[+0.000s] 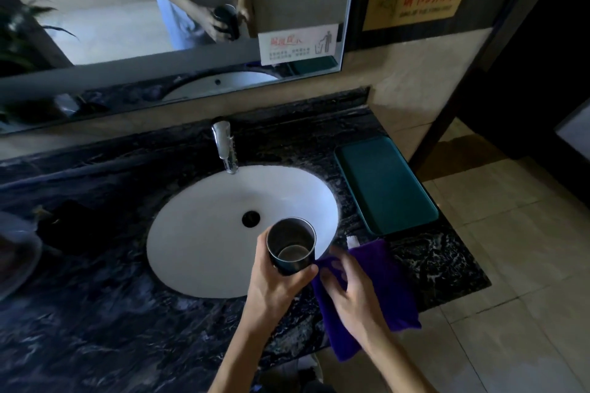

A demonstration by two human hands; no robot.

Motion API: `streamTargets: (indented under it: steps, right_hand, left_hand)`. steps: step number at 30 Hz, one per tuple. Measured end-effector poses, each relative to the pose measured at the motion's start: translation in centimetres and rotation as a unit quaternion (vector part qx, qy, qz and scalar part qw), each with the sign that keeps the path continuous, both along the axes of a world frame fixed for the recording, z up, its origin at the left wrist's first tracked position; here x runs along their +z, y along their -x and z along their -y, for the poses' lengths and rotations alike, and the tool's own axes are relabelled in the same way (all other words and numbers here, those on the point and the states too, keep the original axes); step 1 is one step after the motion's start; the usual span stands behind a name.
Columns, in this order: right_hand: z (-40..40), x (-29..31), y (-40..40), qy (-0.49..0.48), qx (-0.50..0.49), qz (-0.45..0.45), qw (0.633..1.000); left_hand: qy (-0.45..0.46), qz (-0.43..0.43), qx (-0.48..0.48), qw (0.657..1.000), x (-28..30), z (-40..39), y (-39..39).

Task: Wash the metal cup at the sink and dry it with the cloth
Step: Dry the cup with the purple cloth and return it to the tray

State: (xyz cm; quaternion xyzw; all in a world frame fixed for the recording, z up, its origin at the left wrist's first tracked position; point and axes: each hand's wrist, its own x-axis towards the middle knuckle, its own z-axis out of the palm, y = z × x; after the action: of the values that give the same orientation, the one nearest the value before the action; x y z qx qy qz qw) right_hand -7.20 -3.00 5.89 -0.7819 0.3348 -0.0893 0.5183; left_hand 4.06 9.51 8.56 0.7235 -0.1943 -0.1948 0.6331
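- Here, the metal cup (291, 244) was held upright in the left hand (274, 284), mouth up, over the near right rim of the sink (204, 233).
- The left hand's fingers were wrapped around the cup's lower wall, closed on it.
- The right hand (351, 293) lay just right of the cup, on the cloth (380, 284); its fingers were curled and pinching a fold of the fabric.
- The cloth, purple, rested on the dark marbled desk (95, 329) at its front right edge, touching the cup's base area.
- Count: one cup, one cloth, one sink, one tap (225, 147), one green tray (386, 185).
- The tray sat on the desk right of the sink, apart from the cloth.
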Motion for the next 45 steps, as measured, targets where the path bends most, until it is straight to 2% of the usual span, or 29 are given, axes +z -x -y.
streamTargets:
  steps: [2,4,8,12,16,20,22,24,27,29,33,38,45]
  right_hand:
    - [-0.6,3.3,-0.8,-0.061,0.007,0.082,0.995]
    - [-1.0,5.4,-1.4,-0.095,0.041,0.113,0.988]
    - [-1.6,7.5,-2.5,-0.079,0.062,0.087,0.991]
    - [-1.8,7.6,-2.5,-0.066,0.030,0.077,0.994]
    - [-1.3,6.9,-1.3,-0.096,-0.007,0.063,0.993]
    - [0.1,5.6,0.6,-0.062,-0.045,0.065,0.995]
    - [1.6,4.7,1.5,-0.064,-0.076,0.068,0.993]
    - [3.6,3.7,2.2,-0.087,-0.121,0.074,0.986]
    - [7.7,2.9,3.0,-0.079,-0.169,0.071,0.980]
    - [11.0,2.7,3.1,-0.062,-0.179,0.061,0.980]
    - [17.2,1.7,1.6,-0.026,-0.166,0.041,0.985]
    - [22.4,0.8,-1.5,-0.004,-0.157,0.026,0.987]
    - [25.2,-0.6,-5.7,-0.001,-0.119,0.021,0.993]
  left_hand:
    - [0.005,0.010,0.004,1.000,0.4,-0.2,0.0]
    - [0.006,0.026,0.003,1.000,1.0,-0.4,-0.1]
    - [0.003,0.051,-0.013,0.999,1.4,-0.8,-0.8]
    - [0.005,0.050,-0.052,0.997,1.3,-0.4,-1.0]
    - [-0.003,0.059,-0.091,0.994,0.3,0.5,-0.2]
    - [-0.032,0.045,-0.129,0.990,-1.3,2.5,1.3]
    - [-0.070,0.041,-0.161,0.984,-2.5,3.4,1.7]
    - [-0.150,0.071,-0.174,0.971,-4.2,4.2,1.7]
    - [-0.309,0.128,-0.149,0.931,-6.6,5.9,2.0]
    - [-0.368,0.146,-0.115,0.911,-7.5,7.6,2.4]
    - [-0.470,0.186,-0.129,0.853,-8.3,10.3,3.5]
    - [-0.498,0.231,-0.121,0.827,-9.3,10.9,3.9]
    - [-0.527,0.186,-0.131,0.819,-9.6,11.4,3.6]
